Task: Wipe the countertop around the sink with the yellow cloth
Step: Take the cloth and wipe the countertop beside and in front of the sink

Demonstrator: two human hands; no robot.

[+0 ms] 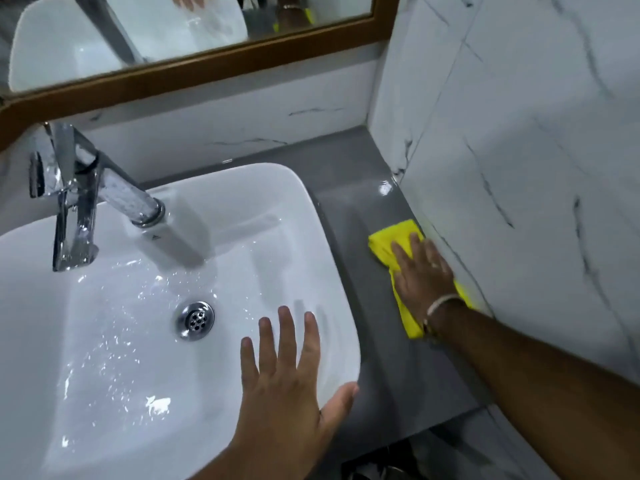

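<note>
Tap (86, 199) at far left: chrome, wet, spout reaching over the sink (304, 209). No water stream visible from it, though the picture is soft there.

Sink: white basin set on the grey counter (349, 168). Inside: scattered water droplets and a thin wet film, metal drain (194, 319) near the middle, nothing else in it. Not filled.

Left hand (287, 379): fingers spread wide, empty, over the near right corner of the basin, thumb at the rim. Whether it rests on the rim or hovers just above, I cannot tell.

Right hand (420, 268): flat, palm down, fingers open, pressing the yellow cloth (384, 242) onto the counter strip between sink and marble wall (519, 168). Cloth is folded, its far edge touching the wall.

Risks, as judged:
- Narrow strip; knuckles could scrape the wall on a forward stroke.
- A flat palm gives no pinch on the cloth; on a glossy wet counter it could bunch up or slide out from under the hand.
- Left hand on a wet rim could slip if leaned on.
- The back strip behind the sink and the corner look easy to miss.
</note>
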